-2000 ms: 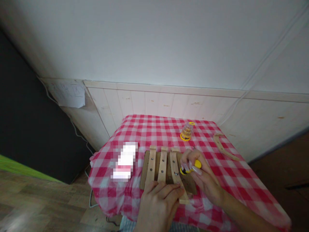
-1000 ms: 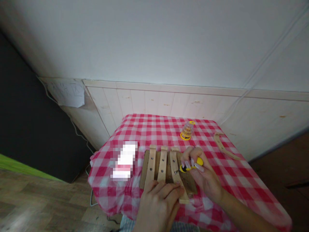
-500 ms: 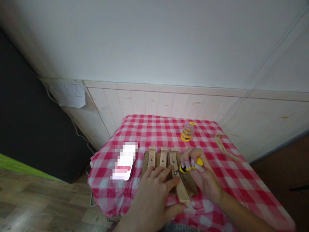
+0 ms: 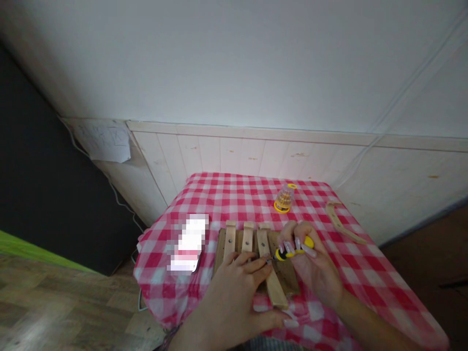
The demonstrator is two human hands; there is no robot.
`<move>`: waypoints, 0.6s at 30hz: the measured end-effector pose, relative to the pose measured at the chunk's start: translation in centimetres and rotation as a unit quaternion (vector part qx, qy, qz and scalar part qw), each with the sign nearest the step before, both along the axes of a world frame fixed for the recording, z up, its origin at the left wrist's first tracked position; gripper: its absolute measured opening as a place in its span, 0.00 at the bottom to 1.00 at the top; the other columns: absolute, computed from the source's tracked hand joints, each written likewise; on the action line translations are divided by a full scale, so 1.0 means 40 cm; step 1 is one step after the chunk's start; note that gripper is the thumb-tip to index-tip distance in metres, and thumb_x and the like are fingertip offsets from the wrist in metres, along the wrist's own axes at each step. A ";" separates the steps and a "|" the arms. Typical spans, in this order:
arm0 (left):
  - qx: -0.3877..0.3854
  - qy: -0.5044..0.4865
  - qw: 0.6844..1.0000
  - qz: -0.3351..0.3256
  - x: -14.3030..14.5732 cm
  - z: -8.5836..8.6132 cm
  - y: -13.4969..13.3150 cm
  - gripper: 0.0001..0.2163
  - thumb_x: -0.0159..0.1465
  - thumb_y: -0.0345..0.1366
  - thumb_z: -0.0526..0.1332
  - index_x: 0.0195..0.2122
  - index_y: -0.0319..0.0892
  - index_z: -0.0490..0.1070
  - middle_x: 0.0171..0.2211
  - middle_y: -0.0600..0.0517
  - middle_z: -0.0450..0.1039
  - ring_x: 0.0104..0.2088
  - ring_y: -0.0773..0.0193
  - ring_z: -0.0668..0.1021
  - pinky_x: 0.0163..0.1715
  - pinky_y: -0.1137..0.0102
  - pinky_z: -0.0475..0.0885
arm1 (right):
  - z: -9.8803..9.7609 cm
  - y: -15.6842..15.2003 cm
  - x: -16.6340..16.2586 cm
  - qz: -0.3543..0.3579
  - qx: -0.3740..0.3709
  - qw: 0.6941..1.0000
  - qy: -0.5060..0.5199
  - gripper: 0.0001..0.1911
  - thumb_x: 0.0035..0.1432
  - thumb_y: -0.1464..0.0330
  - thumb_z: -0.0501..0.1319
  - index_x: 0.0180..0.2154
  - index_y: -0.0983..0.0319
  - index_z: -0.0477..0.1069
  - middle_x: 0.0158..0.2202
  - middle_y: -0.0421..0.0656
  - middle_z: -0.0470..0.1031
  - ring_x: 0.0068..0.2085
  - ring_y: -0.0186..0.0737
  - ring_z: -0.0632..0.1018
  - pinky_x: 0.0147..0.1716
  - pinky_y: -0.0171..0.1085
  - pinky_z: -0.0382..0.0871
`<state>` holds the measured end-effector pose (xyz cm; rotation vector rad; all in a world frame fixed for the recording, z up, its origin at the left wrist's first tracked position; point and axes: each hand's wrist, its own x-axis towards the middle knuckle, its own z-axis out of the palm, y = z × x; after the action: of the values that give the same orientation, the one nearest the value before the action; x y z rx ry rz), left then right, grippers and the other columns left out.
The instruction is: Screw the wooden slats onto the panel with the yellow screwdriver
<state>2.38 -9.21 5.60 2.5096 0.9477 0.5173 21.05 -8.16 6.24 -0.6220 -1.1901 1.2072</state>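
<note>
A yellow-and-black screwdriver (image 4: pixel 283 254) sits in my right hand (image 4: pixel 315 265), closed round its handle, its shaft pointing left and slightly down. The tip meets a small screw on the right-hand curved wooden strip (image 4: pixel 277 291). My left hand (image 4: pixel 234 297) lies with fingers stretched over the wooden board (image 4: pixel 291 280), fingertips beside that screw and thumb apart near the strip's lower end. Two similar strips, one on the left (image 4: pixel 230 239) and one in the middle (image 4: pixel 247 239), each show a screw; my left hand covers their lower parts.
Behind the board stands a clear, yellow-rimmed container of bits (image 4: pixel 283 200). A loose curved wooden piece (image 4: pixel 341 224) lies to the right. On the left is a phone (image 4: pixel 190 243), partly blurred out. A checked cloth (image 4: pixel 226 190) covers the table, which meets the wall.
My right hand and the screwdriver have shifted slightly right and down. My left fingertips have drawn closer together at the screw. The board and strips have stayed put.
</note>
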 end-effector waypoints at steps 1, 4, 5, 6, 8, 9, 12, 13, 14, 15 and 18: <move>0.004 -0.001 1.000 0.000 0.000 0.001 0.000 0.31 0.59 0.58 0.68 0.58 0.44 0.73 0.57 0.49 0.76 0.58 0.49 0.74 0.61 0.52 0.65 | 0.002 0.001 0.001 0.001 0.003 1.000 -0.001 0.15 0.58 0.54 0.65 0.30 0.55 0.64 0.28 0.38 0.61 0.31 0.42 0.65 0.30 0.40 0.61; 0.011 -0.004 1.000 0.000 0.000 0.001 0.000 0.31 0.60 0.58 0.67 0.58 0.44 0.73 0.56 0.50 0.76 0.59 0.50 0.74 0.61 0.52 0.65 | 0.002 0.001 -0.001 0.006 0.010 1.000 -0.010 0.14 0.59 0.55 0.65 0.30 0.55 0.64 0.28 0.38 0.62 0.30 0.41 0.65 0.29 0.39 0.60; 0.011 -0.004 1.000 -0.001 0.000 -0.001 0.001 0.31 0.60 0.58 0.67 0.58 0.44 0.73 0.56 0.49 0.76 0.59 0.49 0.74 0.61 0.52 0.65 | 0.000 0.001 -0.003 0.007 0.009 1.000 -0.013 0.14 0.59 0.55 0.65 0.30 0.55 0.64 0.28 0.38 0.62 0.30 0.40 0.65 0.29 0.39 0.60; 0.011 -0.005 1.000 -0.002 0.000 -0.002 0.001 0.30 0.60 0.58 0.67 0.58 0.44 0.73 0.56 0.49 0.77 0.59 0.49 0.74 0.60 0.52 0.66 | -0.002 0.001 -0.004 0.006 0.007 1.000 -0.015 0.15 0.59 0.55 0.65 0.30 0.55 0.64 0.29 0.38 0.62 0.30 0.40 0.64 0.29 0.39 0.60; 0.011 -0.012 1.000 -0.002 0.000 -0.004 0.002 0.29 0.61 0.57 0.67 0.57 0.44 0.73 0.55 0.49 0.77 0.58 0.49 0.74 0.59 0.53 0.67 | -0.007 0.000 -0.005 0.009 0.000 1.000 -0.017 0.15 0.59 0.55 0.64 0.30 0.55 0.64 0.29 0.38 0.63 0.31 0.40 0.65 0.30 0.39 0.61; 0.013 -0.015 1.000 -0.004 0.000 -0.003 0.003 0.28 0.61 0.56 0.67 0.57 0.44 0.74 0.55 0.49 0.77 0.58 0.49 0.74 0.59 0.53 0.67 | -0.010 0.001 -0.005 0.009 -0.002 1.000 -0.018 0.14 0.59 0.55 0.64 0.31 0.55 0.64 0.30 0.38 0.63 0.31 0.41 0.65 0.31 0.39 0.61; 0.020 -0.020 1.000 -0.010 0.000 0.000 0.003 0.27 0.63 0.55 0.66 0.58 0.46 0.73 0.55 0.50 0.77 0.58 0.48 0.74 0.60 0.51 0.66 | -0.015 0.004 -0.001 0.010 0.005 0.999 -0.033 0.12 0.61 0.56 0.63 0.32 0.55 0.65 0.32 0.39 0.65 0.35 0.41 0.67 0.35 0.41 0.63; 0.019 -0.018 1.000 -0.010 0.000 0.001 0.002 0.28 0.62 0.56 0.66 0.58 0.45 0.73 0.56 0.49 0.76 0.59 0.48 0.74 0.60 0.50 0.65 | -0.016 0.006 0.000 0.010 0.009 0.999 -0.040 0.12 0.61 0.56 0.63 0.32 0.55 0.65 0.33 0.39 0.65 0.36 0.42 0.68 0.36 0.41 0.63; 0.015 -0.015 1.000 -0.008 0.000 0.002 0.001 0.28 0.62 0.56 0.67 0.59 0.45 0.72 0.57 0.49 0.76 0.59 0.47 0.74 0.61 0.49 0.65 | -0.018 0.007 0.001 0.011 0.011 0.999 -0.048 0.12 0.62 0.56 0.62 0.33 0.55 0.65 0.33 0.40 0.65 0.36 0.42 0.68 0.37 0.41 0.63; 0.009 -0.013 1.000 -0.004 0.000 0.002 0.000 0.29 0.62 0.56 0.67 0.59 0.44 0.72 0.57 0.49 0.76 0.59 0.47 0.74 0.61 0.49 0.65 | -0.020 0.009 0.003 0.014 0.010 0.998 -0.056 0.12 0.62 0.55 0.62 0.33 0.55 0.65 0.34 0.40 0.65 0.37 0.42 0.68 0.38 0.42 0.64; -0.007 -0.012 1.000 0.004 0.000 0.001 -0.003 0.29 0.61 0.55 0.68 0.59 0.43 0.72 0.56 0.49 0.77 0.59 0.47 0.74 0.60 0.50 0.66 | -0.028 0.011 0.008 0.018 0.005 0.997 -0.075 0.11 0.64 0.56 0.60 0.35 0.55 0.65 0.35 0.40 0.65 0.38 0.43 0.68 0.40 0.42 0.64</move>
<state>2.36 -9.32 5.64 2.4828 0.9496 0.5408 21.36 -7.70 5.12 -0.6955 -1.3362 1.2019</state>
